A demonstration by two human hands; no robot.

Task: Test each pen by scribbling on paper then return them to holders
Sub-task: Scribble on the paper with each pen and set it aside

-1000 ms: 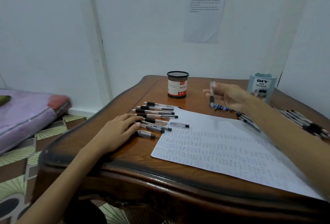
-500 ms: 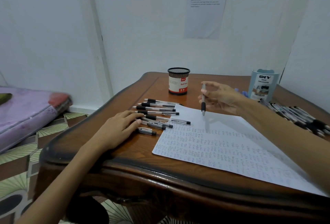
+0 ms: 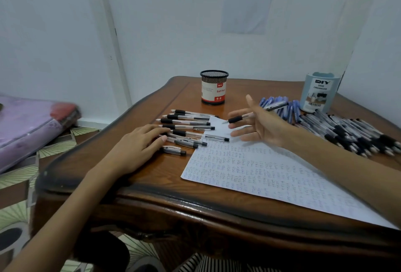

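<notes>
A soft purple bundle (image 3: 26, 124) lies at the left edge on a floor of fan-patterned tiles. The bench (image 3: 138, 189) is dark, glossy wood with a curved, moulded edge.

The left hand (image 3: 138, 143) lies flat at centre left. Its fingers are straight and rest on the near pens of a loose row (image 3: 188, 127). That row has about nine clear plastic barrels with black rubber grips. They lie roughly parallel, and the right-hand ends of some lie over the corner of the paper (image 3: 260, 169). There is one such sheet, white, filled with lines of small scribbles.

Behind the row stands one round black mesh cup (image 3: 214, 87) with a red and white label.

Right of centre, the right hand (image 3: 262, 128) hovers over the paper's far corner. It is spread open, thumb up and fingers straight. One pen (image 3: 236, 118) lies across it near the thumb's base, tip pointing left, and no finger curls round it.

Further right lies a small pile of blue pens (image 3: 280, 104). Beyond them stands one pale blue plastic organizer (image 3: 319, 93) with rounded corners. In front of it is a heap of black-grip pens (image 3: 347, 132), too many to count.

A printed sheet (image 3: 247, 0) hangs on the white wall, top centre.
</notes>
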